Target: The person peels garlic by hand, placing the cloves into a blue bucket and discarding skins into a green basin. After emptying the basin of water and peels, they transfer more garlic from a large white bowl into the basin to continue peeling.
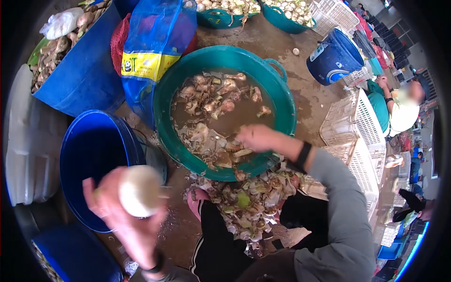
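Note:
My left hand (126, 199), smeared by motion, is over the right rim of a deep blue bucket (84, 155). A round white peeled bulb (139, 191) sits in that hand, with fingers at both sides of it. My right hand (258, 137) is curled above the near right part of a large green tub (225, 52). What it grips, if anything, is hidden under its fingers. Muddy water fills the tub, with brown unpeeled bulbs (221, 101) and loose skins (206, 141) in it.
Peelings (244, 202) heap between my legs against the tub. A blue mesh bag (152, 42) and a barrel of bulbs (77, 77) stand left. Green tubs of white bulbs (291, 11) are at the back. White crates (345, 122), a blue bucket (333, 56) and a seated person (399, 110) are right.

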`<state>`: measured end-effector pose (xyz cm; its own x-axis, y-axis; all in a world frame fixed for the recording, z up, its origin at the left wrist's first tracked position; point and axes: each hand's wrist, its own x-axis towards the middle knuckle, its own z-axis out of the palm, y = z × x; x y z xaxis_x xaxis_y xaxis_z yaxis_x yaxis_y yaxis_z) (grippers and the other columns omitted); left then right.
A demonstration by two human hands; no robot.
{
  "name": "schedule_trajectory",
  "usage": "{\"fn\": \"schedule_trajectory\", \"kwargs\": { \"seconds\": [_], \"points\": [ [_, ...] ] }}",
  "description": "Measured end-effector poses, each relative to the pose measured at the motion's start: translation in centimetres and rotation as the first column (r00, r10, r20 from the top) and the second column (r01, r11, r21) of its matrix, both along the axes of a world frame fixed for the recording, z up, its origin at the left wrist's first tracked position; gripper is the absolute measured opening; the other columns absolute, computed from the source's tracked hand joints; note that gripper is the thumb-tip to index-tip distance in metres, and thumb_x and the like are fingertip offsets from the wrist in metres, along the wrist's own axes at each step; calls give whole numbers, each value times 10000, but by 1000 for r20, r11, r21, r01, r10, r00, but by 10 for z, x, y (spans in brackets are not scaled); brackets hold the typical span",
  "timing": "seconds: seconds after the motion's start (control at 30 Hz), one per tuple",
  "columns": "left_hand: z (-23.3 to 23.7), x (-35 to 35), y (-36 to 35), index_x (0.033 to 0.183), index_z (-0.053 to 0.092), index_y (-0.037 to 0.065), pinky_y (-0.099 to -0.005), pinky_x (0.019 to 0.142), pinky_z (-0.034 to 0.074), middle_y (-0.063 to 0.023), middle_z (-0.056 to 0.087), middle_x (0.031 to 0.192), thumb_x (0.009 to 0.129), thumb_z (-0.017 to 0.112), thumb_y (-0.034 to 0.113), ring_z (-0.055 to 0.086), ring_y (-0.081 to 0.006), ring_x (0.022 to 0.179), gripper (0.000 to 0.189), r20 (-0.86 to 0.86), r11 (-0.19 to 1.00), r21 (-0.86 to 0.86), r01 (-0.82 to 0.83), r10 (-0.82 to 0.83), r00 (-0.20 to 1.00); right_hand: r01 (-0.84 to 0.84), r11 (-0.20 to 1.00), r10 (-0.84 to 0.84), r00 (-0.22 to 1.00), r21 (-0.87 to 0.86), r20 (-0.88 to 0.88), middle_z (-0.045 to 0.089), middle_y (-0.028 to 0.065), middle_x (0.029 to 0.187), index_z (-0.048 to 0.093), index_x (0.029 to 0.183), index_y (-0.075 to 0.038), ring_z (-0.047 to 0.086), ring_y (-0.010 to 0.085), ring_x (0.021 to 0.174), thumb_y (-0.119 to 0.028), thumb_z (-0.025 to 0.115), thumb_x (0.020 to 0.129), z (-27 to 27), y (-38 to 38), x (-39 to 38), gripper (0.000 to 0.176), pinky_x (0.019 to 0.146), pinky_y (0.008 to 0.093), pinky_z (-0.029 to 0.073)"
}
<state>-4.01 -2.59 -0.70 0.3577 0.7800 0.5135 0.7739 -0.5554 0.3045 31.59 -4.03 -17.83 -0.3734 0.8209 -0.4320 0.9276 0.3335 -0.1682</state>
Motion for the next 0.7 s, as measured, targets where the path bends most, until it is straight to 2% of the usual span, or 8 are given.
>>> {"fn": "schedule_trajectory", "kwargs": {
  "seconds": [0.07, 0.17, 0.3, 0.37, 0.4, 0.43, 0.63, 0.7],
  "points": [
    [10, -33, 27, 1285, 419, 53, -506, 1084, 187, -126, 452, 1292, 610, 728, 169, 346, -300, 1264, 751, -333, 983, 5, -182, 174, 927, 256, 887, -259, 965, 384, -45, 570, 98, 1009, 602, 1033, -161, 569, 316, 885, -207, 595, 738, -48, 48, 37, 299, 725, 402, 495],
    [10, -35, 29, 1390, 304, 106, -489, 1086, 198, -132, 371, 1370, 592, 751, 255, 284, -316, 1309, 927, -425, 941, 155, -300, 338, 840, 392, 805, -390, 915, 446, -101, 486, 113, 1231, 602, 1053, -181, 507, 336, 1037, -181, 501, 822, -89, 101, 30, 252, 803, 412, 485],
    [-15, 11, 3, 1179, 520, -12, -416, 951, 369, -164, 548, 1157, 675, 721, 350, 505, -316, 1095, 652, 204, 867, -400, 296, -231, 951, 371, 869, -390, 921, 326, -7, 430, 127, 1298, 546, 1154, -197, 467, 355, 1122, -180, 474, 855, -140, 111, 18, 307, 845, 398, 472],
    [-46, 40, 12, 1145, 553, 5, -383, 899, 414, -158, 601, 1058, 651, 739, 214, 569, -303, 994, 568, 284, 703, -550, 452, -351, 892, 626, 780, -620, 774, 5, -130, 471, 144, 1246, 519, 1187, -140, 507, 310, 1092, -161, 511, 839, -145, 109, 21, 349, 870, 398, 451],
    [-71, 51, 17, 1165, 541, 14, -358, 876, 436, -153, 606, 1056, 687, 705, 101, 581, -277, 980, 513, 424, 637, -589, 498, -281, 861, 613, 764, -633, 651, -201, -419, 527, 126, 1150, 481, 1217, -114, 567, 225, 940, -260, 565, 857, -139, 101, 30, 398, 763, 345, 481],
    [-101, 64, 18, 1200, 514, 12, -329, 859, 449, -145, 611, 1035, 743, 656, 52, 581, -241, 983, 480, 519, 638, -603, 479, -141, 843, 536, 605, -788, 298, -589, -538, 543, 107, 1091, 407, 1290, -79, 556, 148, 803, -372, 601, 848, -91, 88, 14, 565, 637, 281, 479],
    [-146, 120, 4, 1322, 361, 86, -378, 817, 481, -149, 431, 1191, 687, 766, 266, 551, -306, 977, 775, 292, 809, -529, 256, -109, 950, 478, 513, -737, -180, -712, -652, 494, 100, 1192, 346, 1322, -35, 533, 131, 967, -406, 385, 958, 45, -5, -91, 521, 675, 242, 498],
    [-146, 115, -3, 1281, 392, 86, -390, 812, 481, -144, 466, 1116, 669, 768, 241, 547, -323, 982, 735, 383, 793, -509, 335, -140, 913, 416, 534, -755, -158, -736, -637, 495, 82, 1179, 362, 1303, -35, 523, 133, 992, -388, 376, 964, 40, -16, -94, 489, 711, 252, 495]
  ]
}}
